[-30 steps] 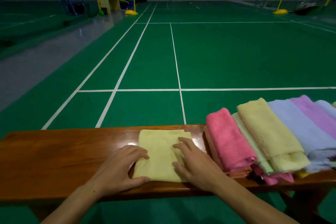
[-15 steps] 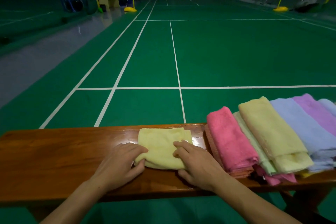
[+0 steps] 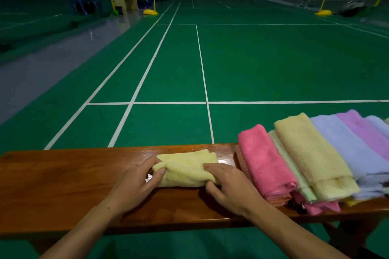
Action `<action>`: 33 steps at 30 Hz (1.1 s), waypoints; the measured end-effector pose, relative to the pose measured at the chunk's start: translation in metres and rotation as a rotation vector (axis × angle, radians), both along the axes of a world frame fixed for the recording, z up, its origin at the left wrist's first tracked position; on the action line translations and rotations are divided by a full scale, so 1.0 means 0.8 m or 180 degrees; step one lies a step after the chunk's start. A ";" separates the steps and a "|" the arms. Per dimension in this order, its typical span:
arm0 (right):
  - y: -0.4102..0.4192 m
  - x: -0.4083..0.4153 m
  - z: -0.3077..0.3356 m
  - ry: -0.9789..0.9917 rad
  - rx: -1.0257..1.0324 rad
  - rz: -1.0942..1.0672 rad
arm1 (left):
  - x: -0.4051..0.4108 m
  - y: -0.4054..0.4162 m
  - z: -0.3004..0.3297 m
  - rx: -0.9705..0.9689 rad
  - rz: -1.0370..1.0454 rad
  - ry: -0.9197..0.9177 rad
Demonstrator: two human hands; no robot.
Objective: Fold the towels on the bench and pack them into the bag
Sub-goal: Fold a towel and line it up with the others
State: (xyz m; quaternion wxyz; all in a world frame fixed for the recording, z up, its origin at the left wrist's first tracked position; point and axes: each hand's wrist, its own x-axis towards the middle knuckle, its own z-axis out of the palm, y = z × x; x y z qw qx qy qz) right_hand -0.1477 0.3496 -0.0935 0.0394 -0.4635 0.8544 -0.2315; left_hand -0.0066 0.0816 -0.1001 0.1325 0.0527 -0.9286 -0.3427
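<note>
The pale yellow towel (image 3: 186, 167) lies on the bench (image 3: 63, 185) about midway along it, nearer the far edge than the near one, folded down to a small thick packet. Your left hand (image 3: 134, 185) grips its left end, thumb on top and fingers curled under the near fold. Your right hand (image 3: 228, 187) grips the right end the same way, fingers (image 3: 210, 167) laid over the top and thumb tucked at the near edge. Both hands are closed on the cloth, and holding both ends at once likely keeps the layers from sliding apart as the near half turns over toward the far edge.

Just beside your right hand, toward the right end of the bench, the other towels overlap in a slanted row: a pink towel (image 3: 265, 164), a yellow towel (image 3: 311, 153), a blue towel (image 3: 345, 145) and a purple towel (image 3: 362, 128). Their near ends hang past the near edge, probably so each can be drawn off in turn.

No bag is in view, so packing looks a good way off.
</note>
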 end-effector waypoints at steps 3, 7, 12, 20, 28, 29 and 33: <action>0.001 0.000 0.003 -0.0097 -0.0058 0.0045 | 0.005 0.004 0.005 0.0027 -0.0027 0.0023; -0.001 -0.005 0.009 -0.0533 -0.0374 -0.0192 | 0.002 0.005 0.006 0.0334 0.0103 0.0067; -0.013 -0.020 0.001 -0.1217 -0.0714 -0.0732 | -0.008 0.012 0.010 0.0571 0.0393 -0.0014; -0.037 -0.025 -0.027 -0.0617 -0.0389 -0.1260 | -0.015 -0.006 -0.015 -0.0704 0.0977 -0.0574; -0.056 -0.007 -0.019 0.0370 -0.0029 0.0085 | -0.017 0.019 -0.020 -0.0965 0.0412 -0.0345; -0.058 -0.004 -0.025 0.0268 0.0195 0.0198 | -0.017 0.020 -0.023 -0.0953 0.0364 -0.0403; -0.047 -0.010 -0.031 0.0351 0.0661 0.0149 | -0.015 0.004 -0.027 -0.0852 0.0458 -0.0543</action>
